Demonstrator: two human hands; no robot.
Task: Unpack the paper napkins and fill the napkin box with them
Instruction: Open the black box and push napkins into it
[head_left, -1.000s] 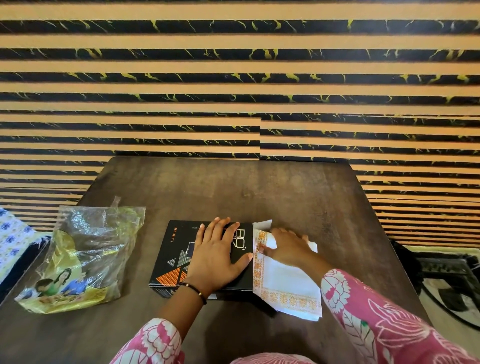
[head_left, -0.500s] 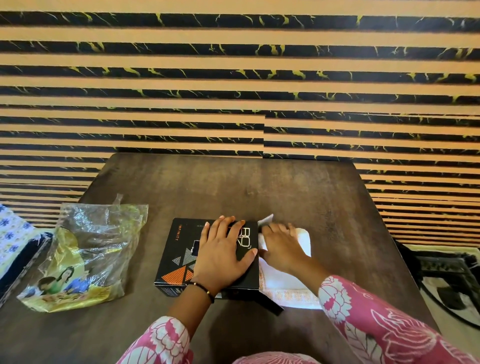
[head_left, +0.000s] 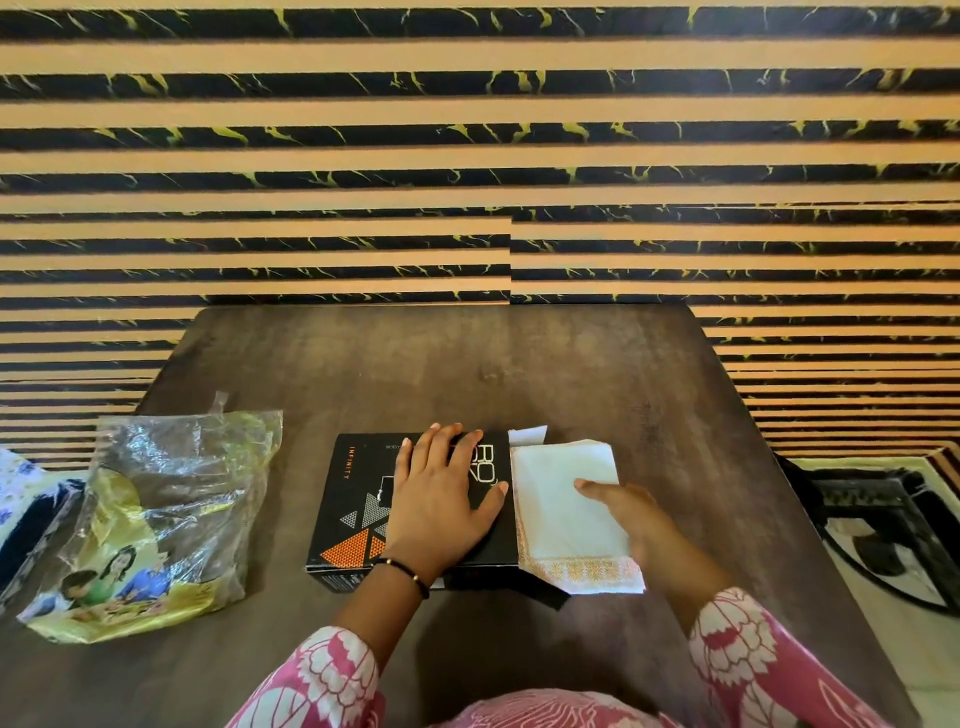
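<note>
Your left hand (head_left: 441, 499) stays flat, fingers spread, on the black napkin box (head_left: 358, 499); your right hand (head_left: 623, 512) has just lifted, holding white napkins (head_left: 561, 499) at the box's right end; filling remains unfinished.

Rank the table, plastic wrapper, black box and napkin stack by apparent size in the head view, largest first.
1. table
2. plastic wrapper
3. black box
4. napkin stack
The wrapper and box look close; the left hand hides part of the box.
</note>
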